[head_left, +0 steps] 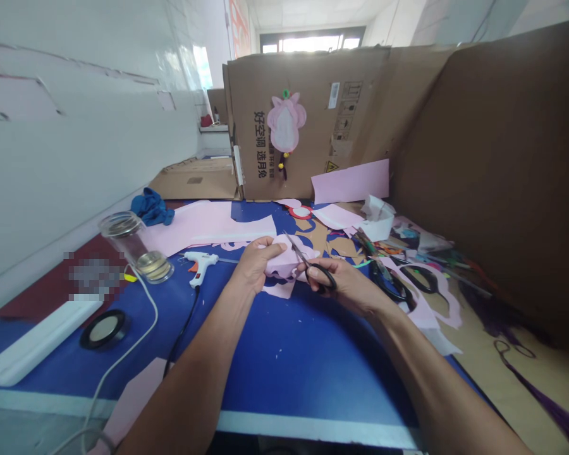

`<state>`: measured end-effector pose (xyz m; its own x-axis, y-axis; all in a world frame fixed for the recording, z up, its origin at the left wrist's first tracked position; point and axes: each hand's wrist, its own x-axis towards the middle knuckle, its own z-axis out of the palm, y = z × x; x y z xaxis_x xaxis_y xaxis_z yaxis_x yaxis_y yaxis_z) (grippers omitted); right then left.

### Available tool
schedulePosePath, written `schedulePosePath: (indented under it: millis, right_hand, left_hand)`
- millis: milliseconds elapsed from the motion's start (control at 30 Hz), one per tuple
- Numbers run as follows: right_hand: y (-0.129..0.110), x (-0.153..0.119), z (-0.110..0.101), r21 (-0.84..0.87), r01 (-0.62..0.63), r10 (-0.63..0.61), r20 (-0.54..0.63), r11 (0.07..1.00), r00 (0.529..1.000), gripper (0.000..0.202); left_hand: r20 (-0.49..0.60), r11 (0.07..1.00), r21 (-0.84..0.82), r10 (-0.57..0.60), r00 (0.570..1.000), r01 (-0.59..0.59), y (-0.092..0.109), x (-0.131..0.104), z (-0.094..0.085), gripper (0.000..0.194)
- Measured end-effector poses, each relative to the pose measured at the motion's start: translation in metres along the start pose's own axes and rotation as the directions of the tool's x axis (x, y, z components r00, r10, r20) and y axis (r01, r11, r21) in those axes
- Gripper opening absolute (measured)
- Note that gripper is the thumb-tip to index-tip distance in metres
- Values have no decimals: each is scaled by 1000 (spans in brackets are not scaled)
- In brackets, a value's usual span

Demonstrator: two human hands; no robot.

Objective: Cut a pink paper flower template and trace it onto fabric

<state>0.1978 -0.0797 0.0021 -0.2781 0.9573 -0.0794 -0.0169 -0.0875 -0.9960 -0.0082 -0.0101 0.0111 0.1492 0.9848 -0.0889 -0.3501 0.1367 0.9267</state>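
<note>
My left hand [257, 262] grips a piece of pink felt [291, 253] near the middle of the blue table, thumb on top. Black-handled scissors [323, 277] are in my right hand [339, 284], fingers wrapped round the handles. The scissor blades lie over the felt and point up and to the left. Below the felt, a smaller pink scrap [279, 289] rests on the tabletop. Just left of my left hand is a white glue gun [201, 265] with a black cord.
A glass jar [137, 248], a tape roll [103, 328] and a blue cloth [152, 207] are at left. Large pink sheets [194, 224] lie behind. Scraps and more scissors [391, 284] crowd the right. A pink ornament [286, 123] hangs on the cardboard [360, 139].
</note>
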Motion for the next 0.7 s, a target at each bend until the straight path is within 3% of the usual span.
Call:
schedulePosePath:
  millis: [700]
  right_hand:
    - [1, -1, -5, -41, -25, 25, 3, 999, 1000, 62]
  left_hand:
    - [78, 997, 75, -20, 997, 15, 1, 2, -5, 40]
